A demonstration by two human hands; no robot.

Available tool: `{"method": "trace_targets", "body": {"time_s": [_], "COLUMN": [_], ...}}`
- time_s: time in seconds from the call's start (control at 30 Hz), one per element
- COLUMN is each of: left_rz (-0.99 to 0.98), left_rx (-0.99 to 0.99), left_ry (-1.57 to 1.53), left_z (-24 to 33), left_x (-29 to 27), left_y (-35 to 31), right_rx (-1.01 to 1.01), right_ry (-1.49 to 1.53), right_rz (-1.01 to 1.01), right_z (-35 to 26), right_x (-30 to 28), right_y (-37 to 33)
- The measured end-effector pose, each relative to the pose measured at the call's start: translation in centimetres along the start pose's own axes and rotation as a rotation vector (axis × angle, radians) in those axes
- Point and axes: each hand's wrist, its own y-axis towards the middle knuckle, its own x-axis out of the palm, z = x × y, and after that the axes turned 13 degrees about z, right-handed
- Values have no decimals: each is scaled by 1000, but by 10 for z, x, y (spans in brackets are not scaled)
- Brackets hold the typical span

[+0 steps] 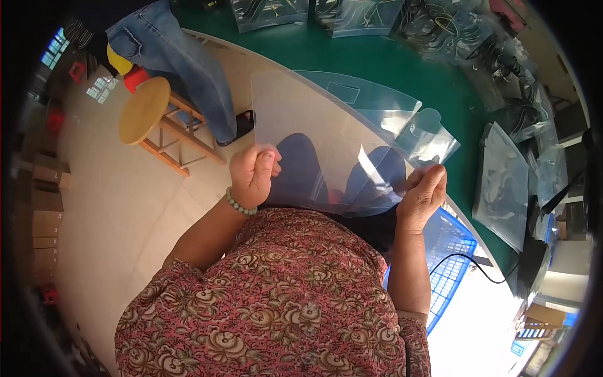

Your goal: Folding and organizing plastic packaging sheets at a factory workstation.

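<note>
Clear plastic sheet [330, 147]: sideways between both hands.
Left hand [254, 173]: fingers hold left side.
Right hand [424, 195]: fingers hold right side.

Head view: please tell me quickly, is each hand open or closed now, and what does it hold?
Left hand: closed, holding the left side of a clear plastic sheet.
Right hand: closed, holding the same sheet at its right side.

Colourless plastic sheet [292, 103]; green tabletop [352, 53]; pink shirt [270, 301], brown-cream floral; blue basket [457, 233]; pale-green bracelet [240, 208]
</note>
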Motion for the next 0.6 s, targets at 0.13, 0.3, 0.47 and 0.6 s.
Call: {"method": "trace_targets", "body": {"time_s": [0.13,0.3,0.47,0.6], "left_rz": [23,-11,-59,-14], "left_rx": [268,452,197,599], "left_ry": [132,278,134,73], "left_z": [5,26,30,68], "left_x": [-26,-43,-50,-24], "left_y": [-2,-13,-28,15], "right_rx": [-755,-1226,-922,-766], "right_ry": [-439,-342,-191,-102], "right_rz": [-43,-657,-755,-854], "right_z": [-34,-96,-77,-70], "right_x": [23,63,78,68], "right_y": [-15,-40,-42,-43]}}
